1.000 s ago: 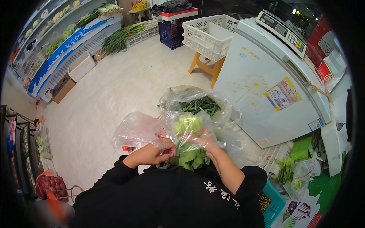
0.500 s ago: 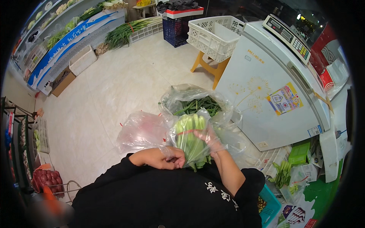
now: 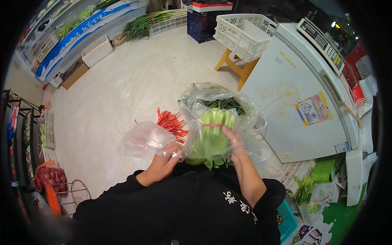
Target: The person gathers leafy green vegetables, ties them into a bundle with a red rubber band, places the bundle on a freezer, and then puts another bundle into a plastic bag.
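A bunch of leafy greens with pale thick stalks is held upright in front of my body, a red tie round the stalks. My right hand grips the bunch from its right side, thumb near the tie. Clear plastic film covers much of the bunch. At the lower left, my left hand is closed with its fingers on a thin clear plastic bag. Beyond that bag lies a pile of red ties. Behind the bunch stands a large open clear bag of dark green vegetables.
A white fridge stands to the right, a scale on top. Ahead, a white crate rests on a yellow stool. Loose greens and a teal basket are at lower right. Vegetable racks line the left.
My left hand has moved left, away from the bunch's base, drawing the thin bag with it. The pile of red ties is now uncovered. The whole view has shifted slightly.
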Available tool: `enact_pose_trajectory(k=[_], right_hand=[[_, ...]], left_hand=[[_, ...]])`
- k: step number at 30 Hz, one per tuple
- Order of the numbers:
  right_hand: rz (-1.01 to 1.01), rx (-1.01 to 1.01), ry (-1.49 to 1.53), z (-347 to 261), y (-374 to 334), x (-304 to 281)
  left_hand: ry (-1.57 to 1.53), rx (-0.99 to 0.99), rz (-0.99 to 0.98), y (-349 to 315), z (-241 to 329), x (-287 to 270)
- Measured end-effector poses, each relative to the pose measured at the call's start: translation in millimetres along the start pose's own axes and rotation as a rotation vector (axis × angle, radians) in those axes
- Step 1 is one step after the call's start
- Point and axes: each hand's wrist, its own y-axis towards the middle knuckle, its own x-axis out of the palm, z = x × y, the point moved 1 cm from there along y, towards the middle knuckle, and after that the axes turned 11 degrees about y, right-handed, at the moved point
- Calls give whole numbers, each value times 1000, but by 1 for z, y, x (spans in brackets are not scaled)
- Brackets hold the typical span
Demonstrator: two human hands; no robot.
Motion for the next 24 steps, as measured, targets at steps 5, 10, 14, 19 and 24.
enact_pose_trajectory(k=[5, 10, 14, 19, 24], right_hand=[[-197, 4, -75, 22, 64, -71], [6, -120, -315, 6, -4, -55], [-390, -215, -428, 18, -34, -87], [-351, -521, -738, 14, -47, -91], [-93, -494, -334, -37, -56, -16]], left_hand=[[-320, 62, -368, 22, 106, -31], [-565, -24, -614, 47, 152, -28], [-542, -22, -792, 53, 170, -19], [-492, -100, -658, 49, 174, -28], [-517, 36, -508, 61, 182, -42]])
